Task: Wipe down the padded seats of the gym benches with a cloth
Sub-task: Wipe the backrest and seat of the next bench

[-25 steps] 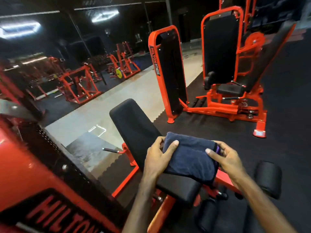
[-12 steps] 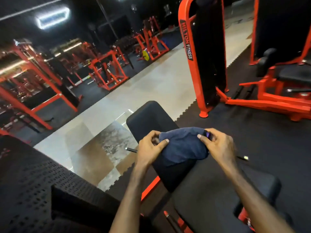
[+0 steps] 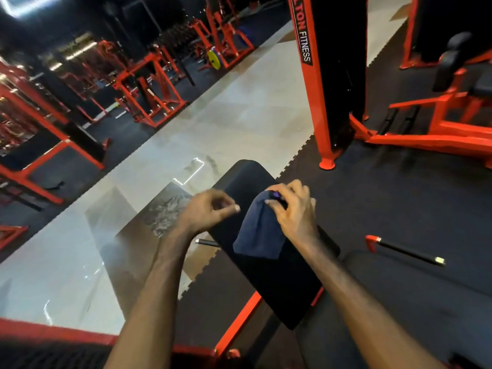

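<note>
A dark blue cloth (image 3: 259,233) hangs bunched over the black padded back rest (image 3: 277,283) of an orange-framed bench. My right hand (image 3: 291,209) grips the cloth's top, fingers curled around it, over the upper part of the pad. My left hand (image 3: 206,211) is just left of the cloth, apart from it, fingers loosely curled and holding nothing. The black seat pad (image 3: 386,302) lies lower right, beside my right forearm.
An orange weight-stack tower (image 3: 319,83) marked FITNESS stands behind the bench. An orange machine with a black seat (image 3: 452,110) is at the right. A black handle bar (image 3: 407,251) sticks out right of the bench. Pale floor tiles (image 3: 226,129) run left; orange racks (image 3: 149,94) stand beyond.
My left hand has let go of the cloth and pulled left. The cloth now hangs bunched from my right hand alone. The view has moved closer over the pad.
</note>
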